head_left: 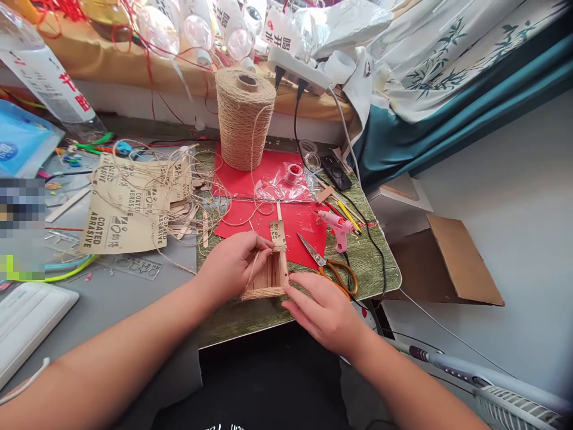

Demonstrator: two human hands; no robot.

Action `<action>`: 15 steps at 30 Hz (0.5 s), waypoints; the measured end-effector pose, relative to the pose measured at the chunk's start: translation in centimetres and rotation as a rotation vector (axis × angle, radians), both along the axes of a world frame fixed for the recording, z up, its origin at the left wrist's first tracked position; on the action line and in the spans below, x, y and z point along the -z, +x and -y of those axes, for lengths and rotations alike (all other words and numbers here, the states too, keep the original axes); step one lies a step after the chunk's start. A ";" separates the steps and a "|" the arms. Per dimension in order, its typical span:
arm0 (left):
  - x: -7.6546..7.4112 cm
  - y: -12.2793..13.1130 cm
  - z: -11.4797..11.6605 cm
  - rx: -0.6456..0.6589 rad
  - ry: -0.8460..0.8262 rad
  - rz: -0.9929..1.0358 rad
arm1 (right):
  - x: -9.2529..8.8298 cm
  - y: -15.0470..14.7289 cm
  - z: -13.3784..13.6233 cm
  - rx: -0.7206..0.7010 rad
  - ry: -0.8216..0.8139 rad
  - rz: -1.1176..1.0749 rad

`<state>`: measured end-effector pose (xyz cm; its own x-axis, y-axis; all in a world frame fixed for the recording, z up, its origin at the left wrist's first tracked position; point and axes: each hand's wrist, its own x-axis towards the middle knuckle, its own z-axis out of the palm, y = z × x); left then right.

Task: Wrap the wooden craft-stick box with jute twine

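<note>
A small open box (281, 272) of wooden craft sticks sits near the table's front edge, with twine (264, 292) along its front rim. My left hand (233, 263) is closed in a pinch on a strand of twine at the box's far left. Against the right wall of the box, my right hand (329, 310) has its thumb and fingers pressed, steadying it. A scrap of sandpaper (278, 234) lies just beyond the box. Scissors (329, 261) with orange handles are close to my right hand.
A large twine spool (245, 125) stands on red paper (293, 218). A pink glue gun (339, 227) is at the right. Sandpaper (120, 221), loose twine and craft sticks lie left. A power strip (299, 68) rests on the ledge; a cardboard box (465, 257) is beyond the table.
</note>
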<state>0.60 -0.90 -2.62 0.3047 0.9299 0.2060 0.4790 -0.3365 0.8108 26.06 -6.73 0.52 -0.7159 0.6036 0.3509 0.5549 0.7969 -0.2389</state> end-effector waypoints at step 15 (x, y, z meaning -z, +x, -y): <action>-0.2 -0.1 -0.1 0.017 -0.015 -0.015 | -0.5 -2.3 -2.5 0.191 -0.240 0.013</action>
